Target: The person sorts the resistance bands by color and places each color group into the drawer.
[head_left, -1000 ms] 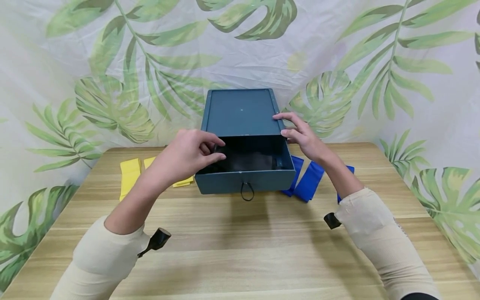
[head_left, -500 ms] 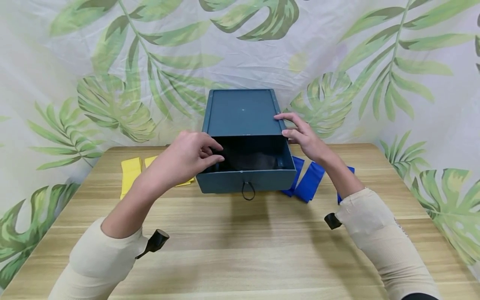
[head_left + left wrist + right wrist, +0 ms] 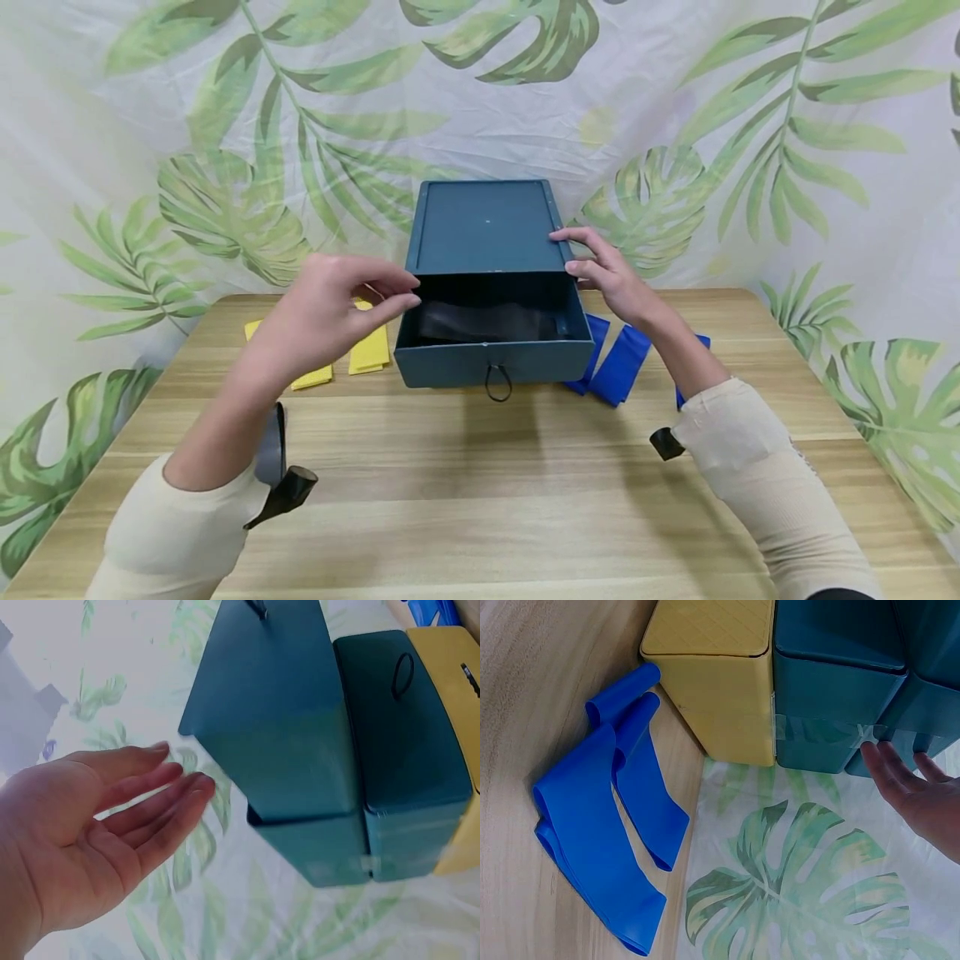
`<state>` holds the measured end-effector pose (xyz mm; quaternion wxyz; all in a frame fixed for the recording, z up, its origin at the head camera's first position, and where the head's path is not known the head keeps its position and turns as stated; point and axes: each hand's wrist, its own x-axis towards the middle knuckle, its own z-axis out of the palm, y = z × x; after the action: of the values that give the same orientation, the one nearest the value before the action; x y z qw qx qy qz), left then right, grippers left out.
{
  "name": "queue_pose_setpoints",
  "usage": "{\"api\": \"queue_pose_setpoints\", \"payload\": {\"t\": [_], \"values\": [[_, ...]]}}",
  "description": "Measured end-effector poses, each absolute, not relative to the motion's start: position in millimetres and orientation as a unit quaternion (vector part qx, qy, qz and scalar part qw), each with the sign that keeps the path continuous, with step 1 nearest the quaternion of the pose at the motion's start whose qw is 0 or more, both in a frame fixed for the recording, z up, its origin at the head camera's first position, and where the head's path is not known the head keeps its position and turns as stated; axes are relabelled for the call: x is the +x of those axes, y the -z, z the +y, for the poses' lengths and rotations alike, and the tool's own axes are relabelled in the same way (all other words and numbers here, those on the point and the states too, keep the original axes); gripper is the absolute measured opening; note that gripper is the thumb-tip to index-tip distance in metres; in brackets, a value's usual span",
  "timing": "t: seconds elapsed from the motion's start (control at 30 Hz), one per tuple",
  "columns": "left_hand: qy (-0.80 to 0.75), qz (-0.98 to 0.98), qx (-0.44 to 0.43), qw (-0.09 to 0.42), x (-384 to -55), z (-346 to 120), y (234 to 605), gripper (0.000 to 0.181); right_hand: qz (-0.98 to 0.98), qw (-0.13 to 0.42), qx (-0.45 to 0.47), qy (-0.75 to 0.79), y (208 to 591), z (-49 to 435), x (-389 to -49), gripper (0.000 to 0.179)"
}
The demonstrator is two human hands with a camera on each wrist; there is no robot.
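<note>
Left grip [image 3: 322,302] released, drawer [image 3: 446,367] just right of it; right grip [image 3: 611,277] unclenched, touching cabinet [image 3: 480,229] side.

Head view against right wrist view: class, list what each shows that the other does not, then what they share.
Only the head view shows the left hand, the yellow strips, and the inside of the open top drawer with a dark band in it.

Only the right wrist view shows the yellow box at the bottom of the stack and the teal middle box above it.

Both show the right hand at the teal top box, blue strips, the wooden table and the leaf-patterned backdrop.
</note>
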<state>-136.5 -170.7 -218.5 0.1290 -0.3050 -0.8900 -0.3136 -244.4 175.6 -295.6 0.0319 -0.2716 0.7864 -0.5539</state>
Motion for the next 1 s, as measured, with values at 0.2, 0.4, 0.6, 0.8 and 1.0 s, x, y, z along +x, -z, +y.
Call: {"api": "queue_pose_setpoints", "payload": {"t": [0.2, 0.4, 0.6, 0.8, 1.0], "values": [[0.372, -0.877, -0.267, 0.147, -143, -198, 228, 0.011, 0.785, 0.03, -0.273, 0.555, 297, 176, -244, 0.051], [0.381, -0.896, -0.211, 0.085, -155, -238, 247, 0.015, 0.782, 0.03, -0.275, 0.558, 297, 177, -244, 0.051], [0.333, -0.923, -0.193, 0.02, -169, -284, 278, 0.021, 0.782, 0.028, -0.277, 0.558, 297, 176, -245, 0.051], [0.254, -0.947, -0.191, -0.043, -181, -326, 318, 0.02, 0.781, 0.029, -0.278, 0.558, 296, 176, -245, 0.051], [0.22, -0.949, -0.177, -0.138, -183, -354, 345, 0.025, 0.781, 0.029, -0.28, 0.558, 297, 176, -245, 0.05]]}}
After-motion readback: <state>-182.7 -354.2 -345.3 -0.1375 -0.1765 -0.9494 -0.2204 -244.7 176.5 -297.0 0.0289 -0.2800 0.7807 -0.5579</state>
